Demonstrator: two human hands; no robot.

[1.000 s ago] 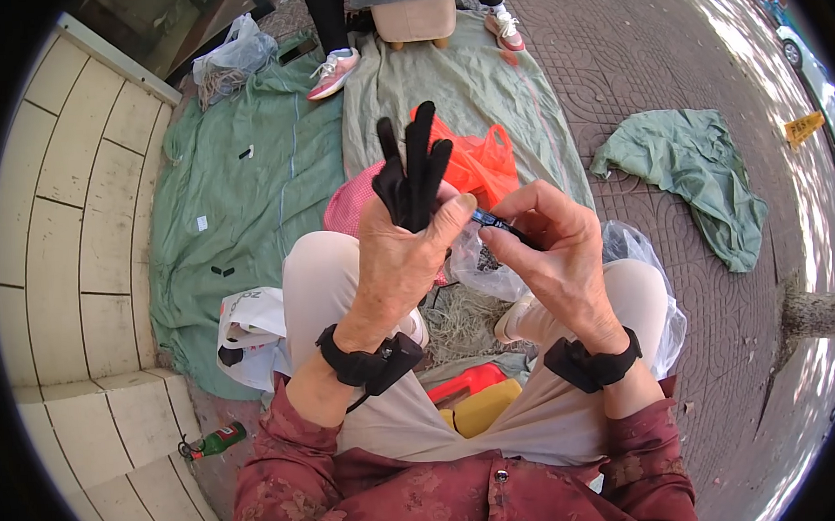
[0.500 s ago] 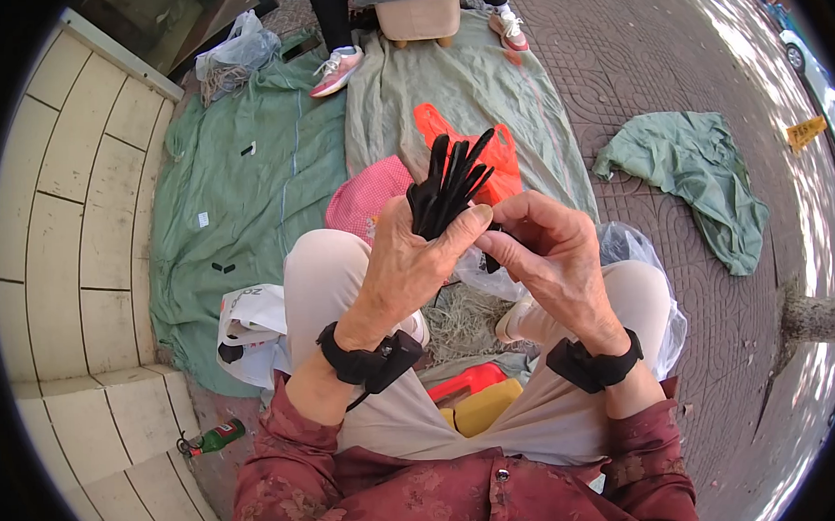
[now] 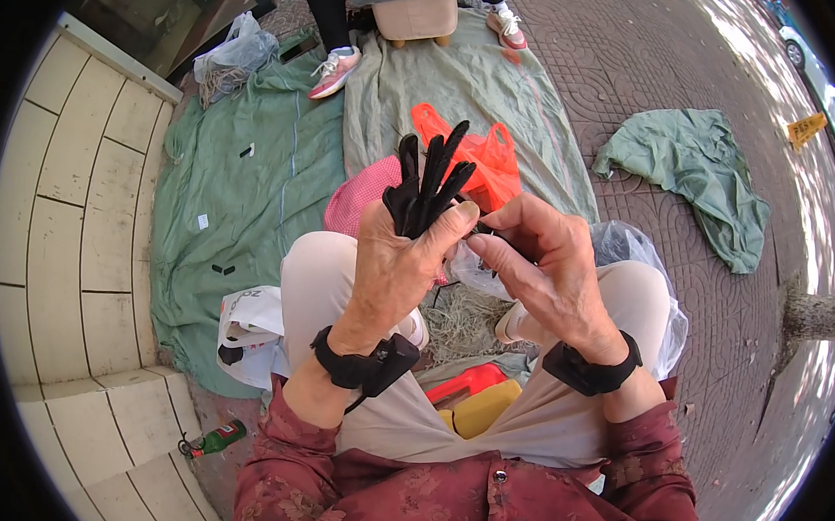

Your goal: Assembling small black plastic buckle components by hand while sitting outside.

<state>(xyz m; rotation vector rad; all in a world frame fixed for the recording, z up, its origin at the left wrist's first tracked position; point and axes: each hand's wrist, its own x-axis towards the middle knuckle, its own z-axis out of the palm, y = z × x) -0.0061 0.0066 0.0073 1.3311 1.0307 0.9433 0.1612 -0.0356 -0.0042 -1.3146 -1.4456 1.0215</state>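
Note:
My left hand point(image 3: 400, 254) is closed round a bundle of narrow black strips point(image 3: 430, 181), which fan out upward past my thumb; some look folded into loops, and I cannot tell their exact kind. Close beside it, my right hand point(image 3: 550, 259) has thumb and forefinger brought together in a pinch near the lower end of the bundle. Something dark shows between those fingertips, too hidden to name. Beyond the bundle lie a red plastic bag point(image 3: 483, 164) and a pink checked cloth point(image 3: 354, 196).
Green sheeting point(image 3: 237, 185) covers the paving, with a pile of pale string point(image 3: 467, 322) between my feet. A yellow object point(image 3: 485, 408) lies between my legs. A white bag point(image 3: 253, 328) and a green bottle point(image 3: 218, 439) are at left. Another person's shoe point(image 3: 335, 73) is ahead.
The bundle and my left hand have shifted slightly left, and the strips are spread differently. My right fingers have drawn closer together; the black piece below them no longer shows.

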